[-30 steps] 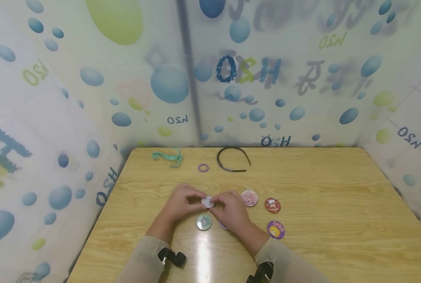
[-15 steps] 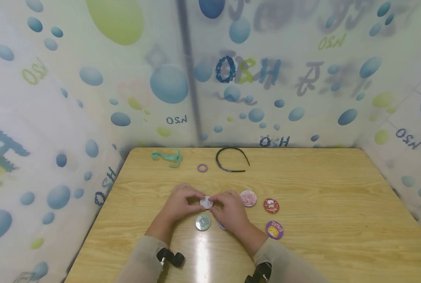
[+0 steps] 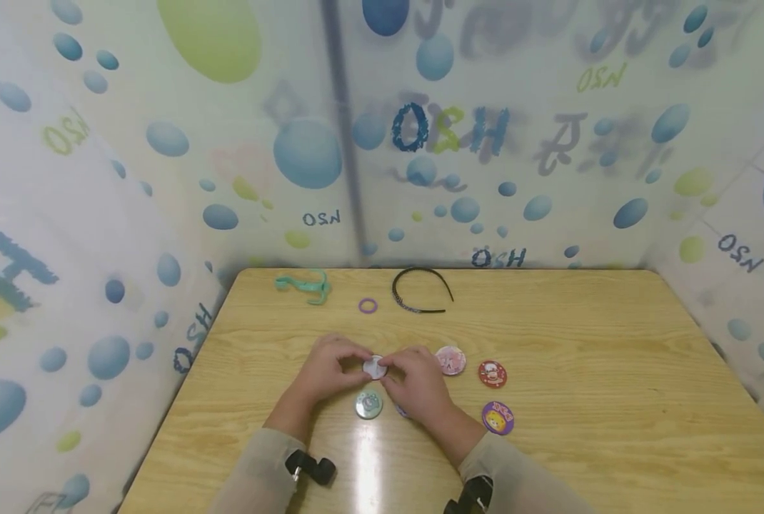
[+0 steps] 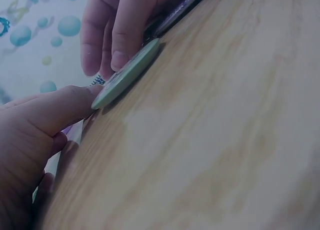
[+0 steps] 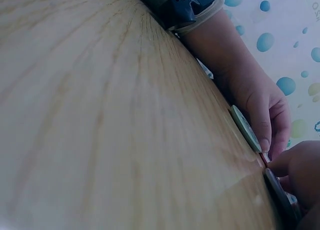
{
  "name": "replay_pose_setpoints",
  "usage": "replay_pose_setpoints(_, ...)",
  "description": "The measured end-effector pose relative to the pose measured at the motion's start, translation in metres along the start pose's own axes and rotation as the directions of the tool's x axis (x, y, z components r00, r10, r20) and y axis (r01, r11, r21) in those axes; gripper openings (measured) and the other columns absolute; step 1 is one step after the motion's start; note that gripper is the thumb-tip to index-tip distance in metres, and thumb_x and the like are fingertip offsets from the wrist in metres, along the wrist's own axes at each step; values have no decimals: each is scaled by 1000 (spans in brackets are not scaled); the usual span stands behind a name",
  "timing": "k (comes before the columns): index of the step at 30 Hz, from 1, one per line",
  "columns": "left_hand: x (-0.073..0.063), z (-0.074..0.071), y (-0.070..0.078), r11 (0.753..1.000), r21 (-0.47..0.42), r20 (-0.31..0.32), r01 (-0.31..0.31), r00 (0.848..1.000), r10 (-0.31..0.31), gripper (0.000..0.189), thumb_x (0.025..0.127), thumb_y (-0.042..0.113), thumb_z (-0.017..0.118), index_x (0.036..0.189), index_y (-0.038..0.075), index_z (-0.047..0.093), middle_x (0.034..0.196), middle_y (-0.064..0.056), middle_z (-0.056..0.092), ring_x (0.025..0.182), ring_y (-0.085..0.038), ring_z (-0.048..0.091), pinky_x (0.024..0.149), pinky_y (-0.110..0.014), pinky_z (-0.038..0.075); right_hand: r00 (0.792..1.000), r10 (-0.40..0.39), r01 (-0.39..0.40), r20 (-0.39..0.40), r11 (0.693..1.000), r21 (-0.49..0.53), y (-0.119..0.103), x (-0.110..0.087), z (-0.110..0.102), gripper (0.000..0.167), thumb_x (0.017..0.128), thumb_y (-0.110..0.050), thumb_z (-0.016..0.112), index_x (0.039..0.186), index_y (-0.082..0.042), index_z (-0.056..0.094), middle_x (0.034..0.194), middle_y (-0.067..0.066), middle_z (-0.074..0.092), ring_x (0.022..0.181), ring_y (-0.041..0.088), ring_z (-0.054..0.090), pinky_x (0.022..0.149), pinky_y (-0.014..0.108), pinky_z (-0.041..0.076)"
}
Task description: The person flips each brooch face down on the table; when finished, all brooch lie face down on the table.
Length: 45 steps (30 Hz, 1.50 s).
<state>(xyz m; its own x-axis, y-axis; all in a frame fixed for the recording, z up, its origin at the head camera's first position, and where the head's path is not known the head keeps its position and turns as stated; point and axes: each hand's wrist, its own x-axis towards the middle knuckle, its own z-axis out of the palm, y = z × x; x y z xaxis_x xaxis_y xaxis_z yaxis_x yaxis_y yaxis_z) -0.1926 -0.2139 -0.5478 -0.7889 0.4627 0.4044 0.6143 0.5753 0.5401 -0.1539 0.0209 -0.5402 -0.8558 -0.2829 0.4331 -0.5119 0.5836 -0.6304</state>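
Observation:
In the head view, a small round whitish badge (image 3: pixel 375 368) lies between both hands at the middle of the table. My left hand (image 3: pixel 333 368) holds its left edge between thumb and forefinger. From the right, my right hand (image 3: pixel 419 380) grips the opposite edge with thumb and fingers. A green-rimmed badge (image 3: pixel 368 404) lies flat just nearer than the held one; its rim shows closely in the left wrist view. Below the right hand, a bluish badge (image 3: pixel 402 411) is mostly covered.
Right of the hands lie a pink badge (image 3: pixel 451 360), a red badge (image 3: pixel 493 373) and a purple badge (image 3: pixel 498 417). Along the back of the wooden table (image 3: pixel 581 335) are a green plastic clip-like object (image 3: pixel 308 286), a purple ring (image 3: pixel 368 305) and a black headband (image 3: pixel 397 293).

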Motion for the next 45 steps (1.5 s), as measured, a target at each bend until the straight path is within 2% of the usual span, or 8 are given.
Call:
replay_pose_setpoints(4,0,1,0,1000,8,-1,-8,1000,8,31,75,27,98,103,24,83,109,16,78,97,-10,61,91,-40,45,1000,-12,12,-10,1000,1,1,-1,0,24,82,-14,92,104,-13,83,104,-1,80,99,22,65,90,46,51)
replay_pose_setpoints(10,0,1,1,1000,21,14,9,1000,-9,33,75,28,97,105,23,83,110,14,78,100,-11,62,95,-43,46,1000,-20,20,-11,1000,-19,1,-1,-5,25,85,-14,87,109,-12,81,110,0,79,115,30,67,113,69,36)
replay_pose_setpoints(17,2,2,2,1000,14,31,21,999,-21,34,75,29,95,106,25,82,112,14,78,103,-12,62,96,-43,46,996,-76,75,-49,997,-27,4,1,-26,24,84,-15,86,107,-11,81,106,-2,79,106,24,67,101,48,48)
replay_pose_setpoints(24,15,20,18,998,26,53,-49,997,47,38,81,38,90,113,21,80,120,8,77,112,-17,65,103,-46,46,988,-119,109,-96,988,-111,27,-5,-52,19,83,-14,87,100,-10,82,106,3,79,110,29,68,104,53,50)
replay_pose_setpoints(30,35,38,40,991,71,15,-114,993,113,42,88,39,85,120,14,76,122,-3,75,117,-25,64,106,-50,48,998,-65,60,-16,974,-220,44,-7,-57,28,86,-23,86,110,-10,81,117,7,76,121,37,64,112,60,43)
replay_pose_setpoints(34,43,46,45,998,18,10,-59,998,59,43,91,35,83,125,11,74,128,-7,72,122,-28,62,110,-51,45,1000,-4,10,27,972,-236,48,-6,-55,37,88,-30,85,116,-7,79,122,9,74,124,36,63,111,57,44)
replay_pose_setpoints(38,42,53,45,999,-34,29,21,999,-20,40,91,31,80,126,11,74,132,-6,71,126,-29,59,111,-54,44,998,30,-17,52,970,-243,49,-7,-53,40,89,-34,85,117,-6,79,123,9,72,122,33,63,109,55,47)
replay_pose_setpoints(45,39,54,45,998,42,85,48,995,-52,49,91,41,81,131,14,73,136,-3,69,129,-27,57,114,-51,42,997,48,-29,65,966,-258,50,-8,-50,41,90,-40,84,117,-8,80,125,10,71,122,32,61,109,55,46)
